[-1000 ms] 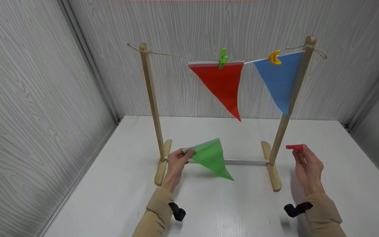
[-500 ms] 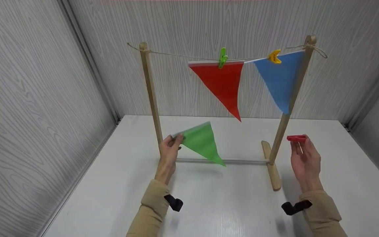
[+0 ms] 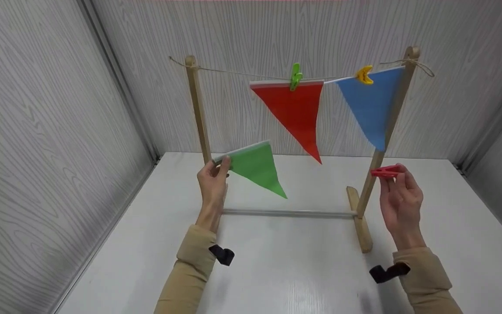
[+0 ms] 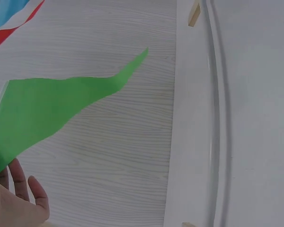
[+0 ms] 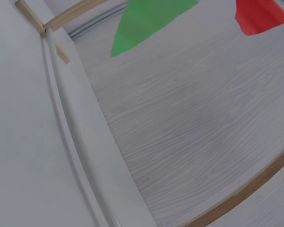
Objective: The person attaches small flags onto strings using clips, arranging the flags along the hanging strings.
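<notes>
Between thumb and fingers, my left hand [image 3: 213, 183] pinches the top left corner of a green pennant [image 3: 257, 168] with a pale top edge. The pennant is held up in front of the left post, its tip slanting down to the right; the left wrist view shows the same green pennant [image 4: 52, 104] spread out flat. My right hand [image 3: 402, 200] pinches a red clothespin [image 3: 385, 171] near the right post. A red pennant [image 3: 296, 109] hangs from the string [image 3: 233, 73] under a green clothespin [image 3: 295, 77]. Right of it hangs a blue pennant [image 3: 371, 104] with a yellow clothespin [image 3: 364, 75].
The string runs between a left wooden post [image 3: 196, 104] and a right wooden post [image 3: 392, 117]. A white rod [image 3: 290, 213] joins their bases low down, above the white table [image 3: 294, 270]. Wood-grain panels [image 3: 242, 39] stand behind and at both sides.
My left hand has lifted the green pennant up and to the left, from low near the rod. My right hand has risen a little with the red clothespin, drifting slightly left.
</notes>
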`<state>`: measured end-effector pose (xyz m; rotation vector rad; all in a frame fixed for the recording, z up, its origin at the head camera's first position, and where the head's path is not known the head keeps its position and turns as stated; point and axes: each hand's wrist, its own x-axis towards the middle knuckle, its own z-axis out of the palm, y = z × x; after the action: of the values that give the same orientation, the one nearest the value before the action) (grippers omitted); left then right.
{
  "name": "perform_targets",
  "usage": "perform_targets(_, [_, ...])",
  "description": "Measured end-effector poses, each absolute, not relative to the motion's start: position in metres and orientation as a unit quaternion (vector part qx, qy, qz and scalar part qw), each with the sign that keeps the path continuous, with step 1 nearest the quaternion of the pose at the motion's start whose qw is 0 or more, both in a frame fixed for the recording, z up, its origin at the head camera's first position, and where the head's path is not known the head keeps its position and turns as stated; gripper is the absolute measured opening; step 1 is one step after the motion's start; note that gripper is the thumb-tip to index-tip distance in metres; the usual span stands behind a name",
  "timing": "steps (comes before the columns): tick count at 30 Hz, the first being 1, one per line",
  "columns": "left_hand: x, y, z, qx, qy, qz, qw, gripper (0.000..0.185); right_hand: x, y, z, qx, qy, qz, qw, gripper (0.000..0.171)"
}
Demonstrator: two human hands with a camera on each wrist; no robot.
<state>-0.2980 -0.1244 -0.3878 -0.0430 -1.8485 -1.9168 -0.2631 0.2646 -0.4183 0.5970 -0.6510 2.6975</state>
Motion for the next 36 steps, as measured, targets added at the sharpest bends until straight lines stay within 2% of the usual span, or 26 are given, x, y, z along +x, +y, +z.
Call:
perform_targets(18, [-0.295, -0.148, -0.344, -0.046, -0.658, -0.693, 0.291, 0.024, -0.256, 0.218, -0.383, 0.313, -0.296, 0.884, 0.182, 0.027])
perform_targets(36, [-0.298, -0.163, -0.307, -0.041, -0.662, -0.679, 0.313, 0.026, -0.271, 0.174, -0.326, 0.300, -0.425, 0.830, 0.201, 0.028])
